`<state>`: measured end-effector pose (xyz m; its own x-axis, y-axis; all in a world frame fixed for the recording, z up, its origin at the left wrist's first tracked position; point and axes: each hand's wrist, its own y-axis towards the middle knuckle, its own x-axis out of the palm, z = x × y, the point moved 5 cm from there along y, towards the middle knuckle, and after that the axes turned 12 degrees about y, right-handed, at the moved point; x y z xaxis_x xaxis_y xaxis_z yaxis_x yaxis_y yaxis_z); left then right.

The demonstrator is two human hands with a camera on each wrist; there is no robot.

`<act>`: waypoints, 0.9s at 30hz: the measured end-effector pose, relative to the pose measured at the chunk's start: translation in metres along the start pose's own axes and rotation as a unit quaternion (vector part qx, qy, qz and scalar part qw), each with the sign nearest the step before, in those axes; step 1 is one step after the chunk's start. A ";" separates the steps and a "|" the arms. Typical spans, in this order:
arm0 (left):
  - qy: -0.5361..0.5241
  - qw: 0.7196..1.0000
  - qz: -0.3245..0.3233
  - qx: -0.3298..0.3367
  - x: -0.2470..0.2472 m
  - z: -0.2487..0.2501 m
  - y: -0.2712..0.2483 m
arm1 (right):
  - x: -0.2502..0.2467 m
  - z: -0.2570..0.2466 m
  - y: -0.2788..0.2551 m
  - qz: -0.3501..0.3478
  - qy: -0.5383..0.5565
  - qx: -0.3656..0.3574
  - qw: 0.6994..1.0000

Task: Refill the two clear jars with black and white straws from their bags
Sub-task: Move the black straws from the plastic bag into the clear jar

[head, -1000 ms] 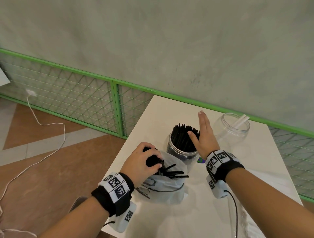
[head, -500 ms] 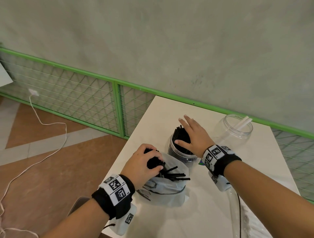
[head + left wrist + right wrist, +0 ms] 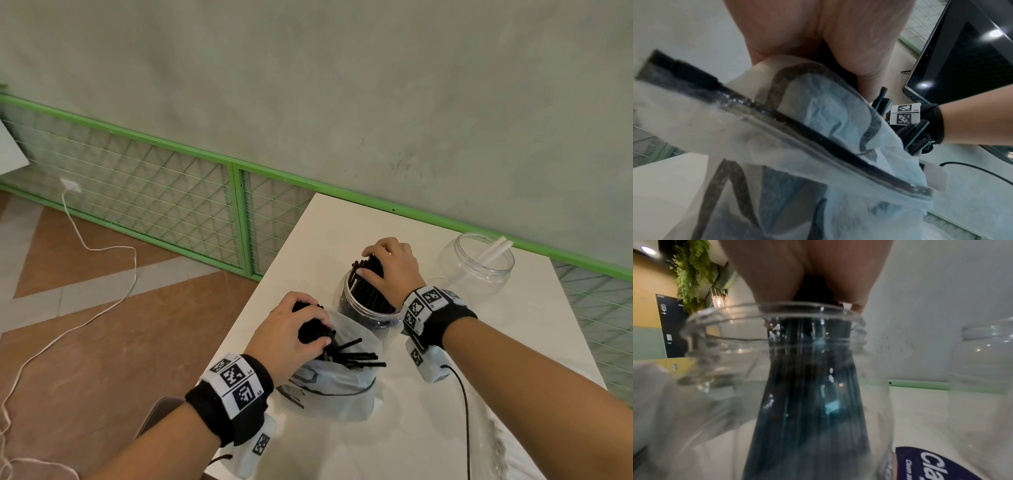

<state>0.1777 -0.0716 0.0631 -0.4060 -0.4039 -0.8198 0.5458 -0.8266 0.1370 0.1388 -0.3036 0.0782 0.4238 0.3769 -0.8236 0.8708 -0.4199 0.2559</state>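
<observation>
A clear jar packed with black straws stands mid-table. My right hand grips the bundle's tops, fingers curled round it, palm over the jar's mouth. My left hand grips a bunch of black straws at the mouth of a translucent bag lying in front of the jar. A second clear jar at the right holds two white straws.
The white table has its left edge close beside my left hand, with the floor below. A green mesh fence and wall run behind. A crinkled clear bag lies at the near right. A cable hangs from my right wrist.
My right hand came down from beside the jar onto the black straws and curled its fingers round their tops. My left hand has stayed on the straws in the bag.
</observation>
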 end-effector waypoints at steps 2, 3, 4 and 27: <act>0.000 1.000 0.000 0.001 0.000 0.000 0.000 | -0.001 0.002 0.000 -0.026 -0.012 0.016 0.999; -0.001 1.000 0.001 0.001 0.000 0.000 0.000 | -0.002 0.002 -0.001 -0.035 -0.012 0.017 0.999; -0.001 1.000 0.001 0.001 0.000 0.000 0.000 | -0.004 0.002 -0.001 -0.041 -0.014 0.018 0.999; -0.015 1.000 0.016 0.006 0.004 -0.001 -0.001 | 0.039 -0.042 -0.176 -0.018 0.054 0.029 0.998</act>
<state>0.1765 -0.0717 0.0592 -0.4113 -0.4412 -0.7976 0.5504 -0.8177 0.1684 0.0125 -0.1805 0.0221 0.4203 0.4777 -0.7715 0.8711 -0.4505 0.1956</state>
